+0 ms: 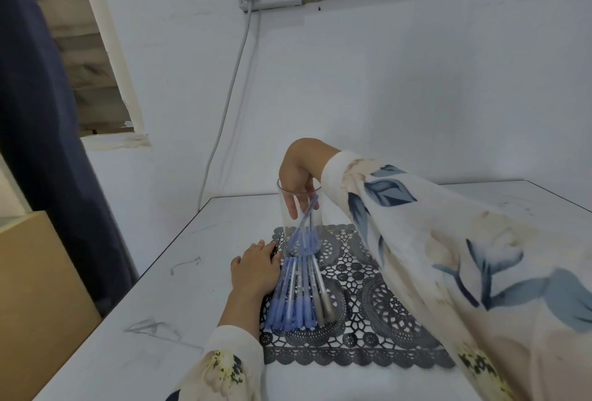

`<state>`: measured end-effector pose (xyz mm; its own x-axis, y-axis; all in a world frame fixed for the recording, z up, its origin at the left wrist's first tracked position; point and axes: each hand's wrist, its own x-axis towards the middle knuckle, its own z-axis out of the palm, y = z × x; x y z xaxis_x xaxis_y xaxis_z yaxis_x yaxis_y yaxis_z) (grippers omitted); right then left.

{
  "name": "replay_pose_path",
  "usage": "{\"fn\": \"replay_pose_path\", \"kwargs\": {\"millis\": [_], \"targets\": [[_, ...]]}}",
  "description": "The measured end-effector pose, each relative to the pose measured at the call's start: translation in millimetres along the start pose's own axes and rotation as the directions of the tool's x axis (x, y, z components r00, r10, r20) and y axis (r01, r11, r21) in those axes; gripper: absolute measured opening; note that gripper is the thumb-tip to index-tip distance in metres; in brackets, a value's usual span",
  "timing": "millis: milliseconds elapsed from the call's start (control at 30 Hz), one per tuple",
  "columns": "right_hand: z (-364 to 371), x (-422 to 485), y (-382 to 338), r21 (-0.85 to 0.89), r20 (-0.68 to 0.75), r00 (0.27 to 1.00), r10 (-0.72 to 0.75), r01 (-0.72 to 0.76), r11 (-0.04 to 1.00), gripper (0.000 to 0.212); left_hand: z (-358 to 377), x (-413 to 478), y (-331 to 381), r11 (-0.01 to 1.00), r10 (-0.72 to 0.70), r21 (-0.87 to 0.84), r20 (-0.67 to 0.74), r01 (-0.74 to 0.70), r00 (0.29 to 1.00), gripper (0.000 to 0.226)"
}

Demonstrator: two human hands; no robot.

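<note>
R hand pinches pen in glass, tilted, top up-right; L hand flat by pen row, caps nearside.

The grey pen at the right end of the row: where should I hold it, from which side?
Pinch the grey pen mid-barrel, from above and the right: it lies flat on the lace mat, another pen tight against its left.

A floral sleeve hides the right side of the lace mat. The left grip covers part of the leftmost pens. Whether the right grip pinches the blurred pen is unclear.
</note>
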<state>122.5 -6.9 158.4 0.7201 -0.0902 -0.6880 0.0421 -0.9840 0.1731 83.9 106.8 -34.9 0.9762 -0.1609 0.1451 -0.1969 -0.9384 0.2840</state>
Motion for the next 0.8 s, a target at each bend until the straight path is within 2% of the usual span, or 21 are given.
{"fn": "replay_pose_path", "kwargs": {"millis": [100, 233, 300, 367, 467, 633, 733, 800], "targets": [[2, -6, 1, 0.001, -0.041, 0.999, -0.035, 0.035, 0.999, 0.030, 0, 0, 0, 1.000, 0.000, -0.004, 0.008, 0.000, 1.000, 0.046], [4, -7, 2, -0.045, -0.081, 0.996, -0.046, 0.043, 0.998, 0.027, -1, 0, 0, 1.000, 0.002, -0.006, 0.013, -0.002, 1.000, 0.046], [2, -4, 3, -0.071, -0.193, 0.979, -0.068, 0.056, 0.996, 0.017, -1, -1, 0, 1.000, 0.004, -0.013, 0.019, -0.004, 1.000, 0.047], [1, -3, 5, -0.087, -0.359, 0.927, -0.104, 0.077, 0.993, 0.003, -1, 0, -1, 0.999, 0.002, -0.032, 0.025, -0.001, 1.000, 0.047], [5, -9, 9, -0.083, -0.602, 0.784, -0.149, 0.124, 0.989, 0.004, -2, 0, 0, 0.997, -0.006, -0.072, 0.027, 0.008, 1.000, 0.046], [22, -36, 16, -0.006, -0.830, 0.535, -0.156, 0.271, 0.962, 0.032, -11, -2, 4, 0.966, -0.019, -0.257, -0.094, -0.006, 0.995, 0.035], [38, -51, 24, 0.041, -0.924, 0.373, -0.080, 0.305, 0.951, 0.039, -18, -2, 11, 0.923, -0.036, -0.382, -0.231, -0.056, 0.972, 0.041], [56, -57, 34, 0.067, -0.965, 0.262, -0.022, 0.329, 0.942, 0.042, -22, -3, 20, 0.909, -0.043, -0.400, -0.378, -0.121, 0.925, 0.046]]}}
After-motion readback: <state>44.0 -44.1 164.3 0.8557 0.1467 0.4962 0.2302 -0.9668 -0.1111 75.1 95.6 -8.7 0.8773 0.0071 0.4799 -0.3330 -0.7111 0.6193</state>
